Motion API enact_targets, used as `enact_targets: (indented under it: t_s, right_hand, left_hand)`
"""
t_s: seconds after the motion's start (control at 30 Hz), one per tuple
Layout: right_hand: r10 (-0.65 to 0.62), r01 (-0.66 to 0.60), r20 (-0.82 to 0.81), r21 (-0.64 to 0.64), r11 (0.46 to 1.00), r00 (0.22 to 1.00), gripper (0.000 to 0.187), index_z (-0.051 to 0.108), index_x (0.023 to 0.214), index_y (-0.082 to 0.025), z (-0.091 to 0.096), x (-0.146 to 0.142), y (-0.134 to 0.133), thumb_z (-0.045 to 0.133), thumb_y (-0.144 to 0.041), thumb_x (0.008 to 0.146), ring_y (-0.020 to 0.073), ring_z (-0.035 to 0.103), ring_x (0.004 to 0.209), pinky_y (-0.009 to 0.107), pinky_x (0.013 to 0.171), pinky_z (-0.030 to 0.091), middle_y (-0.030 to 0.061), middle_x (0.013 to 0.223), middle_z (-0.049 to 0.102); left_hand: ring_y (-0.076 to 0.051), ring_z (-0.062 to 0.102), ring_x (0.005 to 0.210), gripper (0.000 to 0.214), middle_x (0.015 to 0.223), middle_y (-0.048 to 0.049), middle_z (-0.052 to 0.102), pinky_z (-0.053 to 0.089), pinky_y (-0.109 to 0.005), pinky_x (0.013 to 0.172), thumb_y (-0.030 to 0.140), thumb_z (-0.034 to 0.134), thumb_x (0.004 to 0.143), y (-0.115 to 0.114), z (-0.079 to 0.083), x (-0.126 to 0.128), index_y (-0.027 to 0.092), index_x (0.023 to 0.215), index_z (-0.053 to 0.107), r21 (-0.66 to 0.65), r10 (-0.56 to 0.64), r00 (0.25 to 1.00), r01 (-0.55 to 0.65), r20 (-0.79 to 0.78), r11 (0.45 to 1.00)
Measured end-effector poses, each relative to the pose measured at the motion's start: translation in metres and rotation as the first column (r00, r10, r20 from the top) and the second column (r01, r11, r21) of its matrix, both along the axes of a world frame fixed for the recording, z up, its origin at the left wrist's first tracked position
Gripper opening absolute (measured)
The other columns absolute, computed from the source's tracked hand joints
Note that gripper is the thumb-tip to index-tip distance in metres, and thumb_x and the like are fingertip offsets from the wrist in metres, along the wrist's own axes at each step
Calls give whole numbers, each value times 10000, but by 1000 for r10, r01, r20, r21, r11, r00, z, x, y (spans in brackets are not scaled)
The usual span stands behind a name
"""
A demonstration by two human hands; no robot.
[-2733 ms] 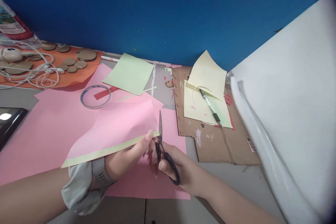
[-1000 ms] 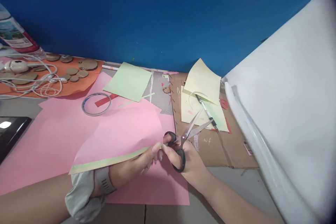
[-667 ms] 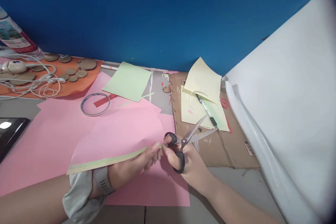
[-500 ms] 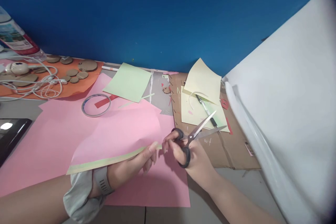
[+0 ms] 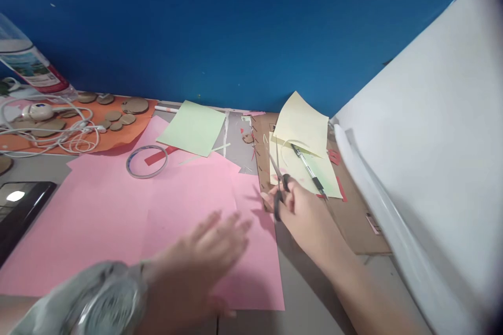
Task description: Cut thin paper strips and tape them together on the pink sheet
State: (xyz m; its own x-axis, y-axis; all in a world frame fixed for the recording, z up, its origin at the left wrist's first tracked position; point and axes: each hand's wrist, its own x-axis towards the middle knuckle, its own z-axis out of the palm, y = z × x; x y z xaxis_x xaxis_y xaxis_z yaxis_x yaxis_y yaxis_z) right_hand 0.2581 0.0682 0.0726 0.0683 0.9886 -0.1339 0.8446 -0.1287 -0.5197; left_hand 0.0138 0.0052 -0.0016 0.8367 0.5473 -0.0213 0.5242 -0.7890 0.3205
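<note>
My left hand (image 5: 208, 254), blurred by motion, spreads palm down over the pink paper (image 5: 113, 209), its fingers apart and nothing in them. Whether it touches the sheet I cannot tell. In my right hand (image 5: 296, 204) is a pair of scissors (image 5: 279, 182), fingers through the dark handles. Slightly parted, the blades point away toward the back of the table. They are close to the pale yellow papers (image 5: 302, 118), where a black and clear pen (image 5: 308, 167) lies. On the pink paper sits a roll of tape (image 5: 146, 175), beside a red strip (image 5: 159, 155).
Green paper (image 5: 196, 128) lies at the back middle. Orange paper (image 5: 129, 136) at left bears cardboard discs (image 5: 134, 105) and white earphones (image 5: 39, 112). A bottle (image 5: 37, 70), a black device (image 5: 23, 214), a cardboard sheet (image 5: 361, 230) and a white panel (image 5: 424, 115) edge the space.
My left hand has let go of the pink paper with the green-yellow edge, which has left its raised position, and opened flat. The scissors have swung from pointing right to pointing away.
</note>
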Motion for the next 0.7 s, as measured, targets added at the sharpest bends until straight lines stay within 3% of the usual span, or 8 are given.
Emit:
enact_targets:
  t_s: [0.1, 0.17, 0.27, 0.37, 0.5, 0.57, 0.7]
  right_hand:
    - [-57, 38, 364, 58, 998, 930, 206, 541, 974, -227, 4, 14, 7, 486, -383, 851, 220, 625, 648, 260, 480, 330, 36, 756, 672]
    - [-80, 61, 467, 56, 997, 881, 176, 537, 924, -218, 4, 25, 11, 469, -368, 860, 218, 619, 616, 255, 458, 303, 37, 723, 665]
    - [-78, 33, 571, 89, 996, 817, 165, 530, 934, -179, 1, 36, 13, 451, -313, 878, 222, 611, 609, 266, 456, 297, 59, 700, 647]
    - [-52, -79, 649, 171, 982, 759, 163, 521, 993, -137, -3, 38, 13, 439, -223, 880, 240, 616, 709, 283, 491, 317, 114, 854, 645]
    - [-67, -91, 645, 208, 974, 761, 168, 512, 1021, -146, -6, 35, 13, 438, -202, 881, 228, 615, 733, 281, 501, 326, 113, 990, 632]
    - [-57, -66, 628, 170, 983, 776, 151, 517, 999, -168, -5, 35, 13, 446, -236, 884, 216, 617, 689, 272, 480, 315, 86, 948, 649]
    - [-70, 23, 620, 83, 996, 782, 165, 504, 980, -198, -2, 37, 14, 474, -321, 873, 202, 582, 533, 253, 417, 265, 15, 663, 628]
  left_hand:
    - [-356, 171, 1397, 873, 1525, -66, 233, 125, -528, 1129, 751, 471, 726, 70, 46, 6, 209, 1404, 374, -35, -134, 989, 132, -56, 991]
    - [-382, 124, 1401, 922, 1538, -67, 174, 134, -569, 1110, 752, 480, 714, 87, 53, 6, 220, 1444, 294, -121, -209, 976, 200, -68, 972]
    - [-400, 105, 1398, 958, 1544, -85, 114, 108, -600, 1102, 738, 493, 718, 80, 42, 9, 212, 1468, 217, -169, -221, 975, 215, -21, 962]
    - [-386, 84, 1404, 946, 1547, -86, 73, 75, -588, 1115, 725, 476, 745, 62, 30, 17, 195, 1474, 190, -179, -245, 969, 243, 12, 953]
    - [-336, 99, 1415, 861, 1551, -59, 109, 72, -542, 1138, 686, 468, 784, 45, 22, 27, 205, 1459, 235, -134, -306, 950, 311, 53, 941]
    - [-330, 96, 1417, 798, 1553, -40, 116, 74, -562, 1130, 650, 473, 808, 40, 18, 28, 244, 1454, 240, -89, -315, 946, 321, 70, 943]
    - [-345, 135, 1408, 606, 1550, -42, 155, 119, -601, 1104, 559, 434, 878, 35, 15, 28, 300, 1414, 318, -53, -308, 948, 313, 79, 948]
